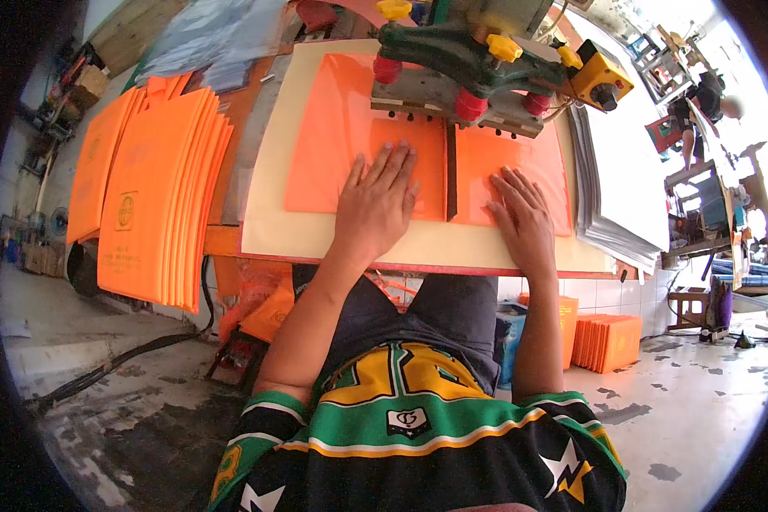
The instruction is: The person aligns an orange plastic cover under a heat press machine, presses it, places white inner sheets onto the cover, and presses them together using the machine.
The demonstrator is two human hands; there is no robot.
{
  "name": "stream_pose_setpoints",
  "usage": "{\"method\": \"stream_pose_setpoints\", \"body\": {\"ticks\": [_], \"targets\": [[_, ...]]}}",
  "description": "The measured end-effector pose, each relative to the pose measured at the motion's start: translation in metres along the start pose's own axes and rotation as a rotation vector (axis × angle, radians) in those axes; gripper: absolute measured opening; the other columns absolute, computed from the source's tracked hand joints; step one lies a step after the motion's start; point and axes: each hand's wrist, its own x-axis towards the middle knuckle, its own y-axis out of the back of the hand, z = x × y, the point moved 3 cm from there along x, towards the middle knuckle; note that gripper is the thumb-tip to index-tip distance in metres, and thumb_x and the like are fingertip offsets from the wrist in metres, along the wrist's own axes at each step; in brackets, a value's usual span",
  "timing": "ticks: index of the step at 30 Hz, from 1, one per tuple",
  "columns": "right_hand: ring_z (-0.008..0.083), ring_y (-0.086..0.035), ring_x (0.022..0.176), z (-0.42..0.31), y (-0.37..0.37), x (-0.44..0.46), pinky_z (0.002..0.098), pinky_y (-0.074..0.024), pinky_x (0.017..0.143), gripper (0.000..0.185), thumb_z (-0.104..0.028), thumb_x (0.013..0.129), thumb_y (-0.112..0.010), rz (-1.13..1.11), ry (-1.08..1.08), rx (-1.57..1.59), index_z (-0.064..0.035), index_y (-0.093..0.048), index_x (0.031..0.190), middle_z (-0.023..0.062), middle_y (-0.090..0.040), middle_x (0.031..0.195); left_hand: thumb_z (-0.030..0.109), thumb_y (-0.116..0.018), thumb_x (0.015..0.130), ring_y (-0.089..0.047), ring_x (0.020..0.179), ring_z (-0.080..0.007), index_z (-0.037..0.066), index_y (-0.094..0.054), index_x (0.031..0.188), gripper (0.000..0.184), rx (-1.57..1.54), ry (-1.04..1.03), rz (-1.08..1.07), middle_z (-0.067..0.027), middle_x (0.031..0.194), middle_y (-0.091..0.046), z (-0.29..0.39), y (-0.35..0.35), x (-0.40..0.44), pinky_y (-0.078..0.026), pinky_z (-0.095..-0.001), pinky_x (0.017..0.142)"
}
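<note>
An orange plastic cover point(324, 162) lies flat on the cream board point(273, 235), with a dark strip point(451, 171) running down between its two halves. My left hand point(377, 200) rests palm down on the left half, fingers spread and holding nothing. On the right half, near its lower edge, lies my right hand point(525, 218), also flat with fingers apart. Just beyond my fingertips the metal plate point(452, 115) of a green press point(461, 64) hangs over the cover and hides part of it.
Stacked orange folders point(158, 196) stand at the left, beside clear plastic sheets point(218, 38). White sheets point(619, 171) lie to the right. A yellow control box point(602, 81) juts from the press. More orange folders point(606, 343) sit on the floor. A person point(700, 111) is far off at the right.
</note>
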Motion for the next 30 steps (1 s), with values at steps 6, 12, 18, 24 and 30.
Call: {"method": "stream_pose_setpoints", "body": {"ticks": [6, 12, 18, 24, 30], "targets": [[0.037, -0.052, 0.157, 0.0028, -0.0007, -0.0014, 0.0546, -0.0352, 0.133, 0.049, -0.038, 0.106, -0.074, 0.005, 0.004, 0.027, -0.0102, -0.074, 0.147, 0.0156, -0.064, 0.162, 0.038, -0.044, 0.119, -0.045, 0.162, -0.0322, 0.007, -0.052, 0.166, 0.057, 0.013, 0.0, -0.013, -0.0115, 0.174, -0.051, -0.0006, -0.0021, -0.0016, -0.031, -0.0584, 0.134], [0.0371, -0.052, 0.157, 0.0025, 0.0002, -0.0006, 0.0548, -0.0355, 0.133, 0.049, -0.038, 0.106, -0.073, 0.006, 0.006, 0.043, -0.0101, -0.074, 0.146, 0.0158, -0.064, 0.162, 0.039, -0.045, 0.119, -0.045, 0.163, -0.0323, 0.007, -0.053, 0.166, 0.057, 0.016, -0.005, -0.005, -0.011, 0.175, -0.05, -0.0013, -0.0037, -0.0012, -0.031, -0.0582, 0.134], [0.0369, -0.051, 0.158, 0.005, -0.0018, -0.0009, 0.0544, -0.0355, 0.133, 0.05, -0.039, 0.107, -0.072, -0.002, 0.022, 0.017, -0.011, -0.073, 0.148, 0.0157, -0.063, 0.163, 0.038, -0.046, 0.119, -0.046, 0.162, -0.033, 0.007, -0.052, 0.167, 0.058, 0.049, -0.014, -0.012, -0.0108, 0.175, -0.051, -0.0017, -0.0067, -0.0022, -0.034, -0.0587, 0.132], [0.0366, -0.052, 0.157, 0.0022, 0.0007, -0.0008, 0.054, -0.0351, 0.133, 0.051, -0.04, 0.106, -0.073, -0.003, 0.005, 0.012, -0.0115, -0.073, 0.149, 0.0155, -0.063, 0.163, 0.038, -0.047, 0.119, -0.048, 0.161, -0.0324, 0.008, -0.053, 0.166, 0.056, 0.028, -0.013, 0.017, -0.0104, 0.174, -0.052, -0.0006, -0.0041, -0.0019, -0.035, -0.0588, 0.131], [0.0368, -0.052, 0.157, 0.006, -0.0009, -0.0003, 0.0539, -0.0358, 0.133, 0.052, -0.041, 0.105, -0.075, 0.003, 0.008, 0.041, -0.0104, -0.075, 0.146, 0.0155, -0.064, 0.161, 0.037, -0.048, 0.118, -0.049, 0.159, -0.0303, 0.005, -0.058, 0.161, 0.055, 0.038, -0.014, 0.031, -0.0108, 0.169, -0.056, 0.0006, -0.002, -0.0015, -0.036, -0.0567, 0.131]]}}
